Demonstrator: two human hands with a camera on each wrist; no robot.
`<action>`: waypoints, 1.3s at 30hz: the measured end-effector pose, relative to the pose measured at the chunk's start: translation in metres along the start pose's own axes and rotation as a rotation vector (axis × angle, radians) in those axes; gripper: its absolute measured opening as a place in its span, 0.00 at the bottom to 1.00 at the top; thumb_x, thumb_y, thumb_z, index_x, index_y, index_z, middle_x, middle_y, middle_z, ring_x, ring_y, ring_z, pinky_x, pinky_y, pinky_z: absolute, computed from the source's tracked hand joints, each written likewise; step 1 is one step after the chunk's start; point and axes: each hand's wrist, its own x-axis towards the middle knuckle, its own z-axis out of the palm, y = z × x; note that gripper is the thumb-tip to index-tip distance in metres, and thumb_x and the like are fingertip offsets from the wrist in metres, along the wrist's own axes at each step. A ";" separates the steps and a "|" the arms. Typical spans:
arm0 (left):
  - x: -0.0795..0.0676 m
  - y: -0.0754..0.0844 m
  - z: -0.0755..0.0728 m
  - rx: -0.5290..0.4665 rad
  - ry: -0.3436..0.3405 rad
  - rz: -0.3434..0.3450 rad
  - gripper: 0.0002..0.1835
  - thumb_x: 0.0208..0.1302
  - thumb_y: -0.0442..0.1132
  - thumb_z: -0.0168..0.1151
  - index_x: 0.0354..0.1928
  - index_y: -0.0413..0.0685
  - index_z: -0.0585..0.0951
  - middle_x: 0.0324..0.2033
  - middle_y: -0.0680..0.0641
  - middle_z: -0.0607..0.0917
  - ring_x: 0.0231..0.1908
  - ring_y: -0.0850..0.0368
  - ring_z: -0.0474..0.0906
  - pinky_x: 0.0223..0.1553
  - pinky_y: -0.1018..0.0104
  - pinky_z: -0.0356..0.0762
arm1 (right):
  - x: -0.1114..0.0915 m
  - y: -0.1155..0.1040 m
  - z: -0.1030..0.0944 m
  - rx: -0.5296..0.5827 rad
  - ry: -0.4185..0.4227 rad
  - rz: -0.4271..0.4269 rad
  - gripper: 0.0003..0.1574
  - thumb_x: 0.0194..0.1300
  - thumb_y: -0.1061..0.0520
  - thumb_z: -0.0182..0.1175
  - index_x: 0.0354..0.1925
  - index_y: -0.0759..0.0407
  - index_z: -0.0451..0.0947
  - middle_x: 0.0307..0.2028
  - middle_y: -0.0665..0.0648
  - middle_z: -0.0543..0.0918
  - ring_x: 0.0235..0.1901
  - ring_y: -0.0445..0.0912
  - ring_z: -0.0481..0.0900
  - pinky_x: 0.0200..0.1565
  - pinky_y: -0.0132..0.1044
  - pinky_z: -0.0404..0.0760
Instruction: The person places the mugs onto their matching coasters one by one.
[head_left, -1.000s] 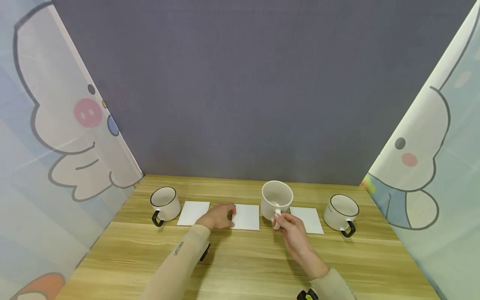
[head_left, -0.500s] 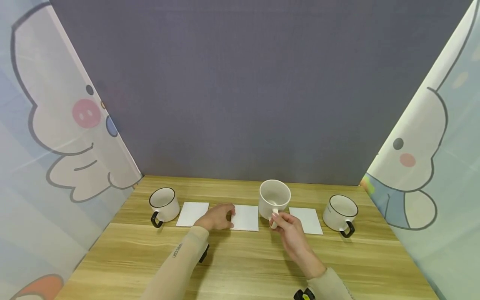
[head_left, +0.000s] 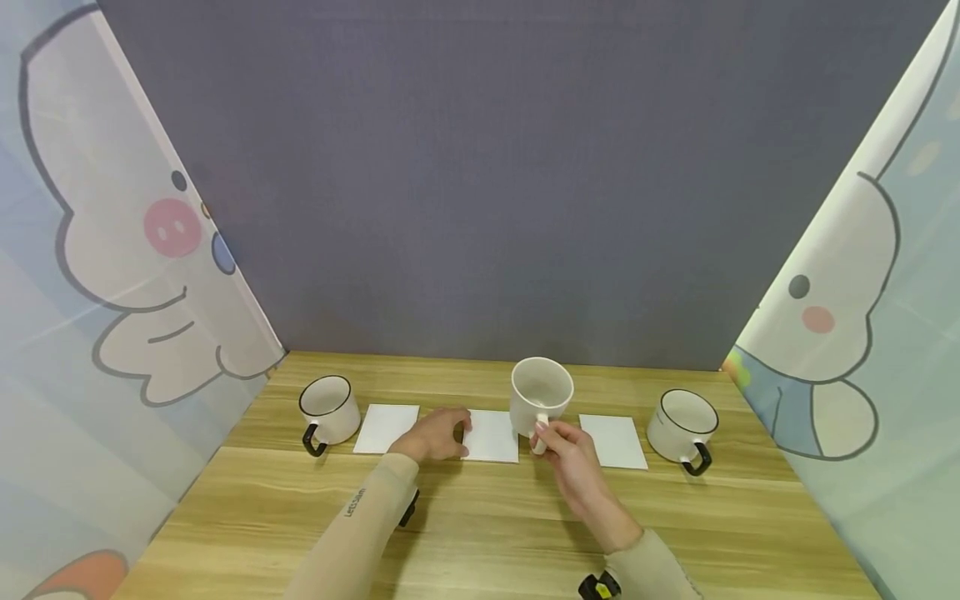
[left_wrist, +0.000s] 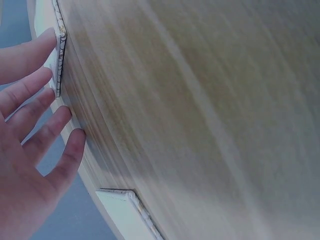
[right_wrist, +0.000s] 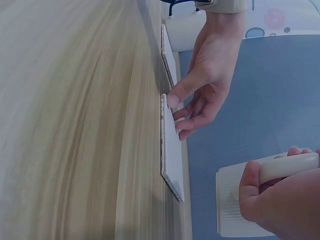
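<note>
By its handle, my right hand (head_left: 576, 467) pinches a plain white mug (head_left: 534, 387), upright. In the right wrist view the mug (right_wrist: 227, 222) hangs clear of the wooden table. In the head view it overlaps the right edge of the middle white square coaster (head_left: 491, 437). My left hand (head_left: 433, 433) is at that coaster's left edge, its thumb and fingertips spread along the side. From the left wrist, the fingers (left_wrist: 37, 80) look extended and loosely apart, with the thumb and nearest fingertips right at the coaster's edge.
Another white coaster (head_left: 386, 428) lies left of the middle one, and a third coaster (head_left: 613, 442) lies right. Black-rimmed white mugs with black handles stand at both ends: a left mug (head_left: 330, 410) and a right mug (head_left: 678, 429). A grey backdrop (head_left: 465, 183) rises behind the table.
The white mug, in my right hand, has moved slightly left, toward the middle coaster. My left hand has stayed at the coaster's edge.
</note>
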 end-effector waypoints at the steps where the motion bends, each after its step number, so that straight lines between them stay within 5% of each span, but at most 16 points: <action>1: 0.000 0.000 0.000 -0.001 0.000 0.001 0.18 0.59 0.40 0.76 0.50 0.53 0.81 0.67 0.44 0.75 0.67 0.40 0.68 0.63 0.40 0.69 | 0.001 0.000 0.001 0.002 0.002 0.005 0.13 0.71 0.63 0.61 0.28 0.65 0.78 0.28 0.56 0.79 0.31 0.47 0.77 0.41 0.37 0.80; 39: 0.001 -0.002 0.002 0.009 0.029 0.012 0.18 0.56 0.40 0.77 0.46 0.53 0.81 0.56 0.46 0.81 0.60 0.42 0.74 0.59 0.42 0.73 | 0.008 0.012 0.027 0.036 0.030 0.072 0.10 0.70 0.64 0.61 0.29 0.64 0.78 0.27 0.55 0.80 0.31 0.46 0.77 0.38 0.36 0.80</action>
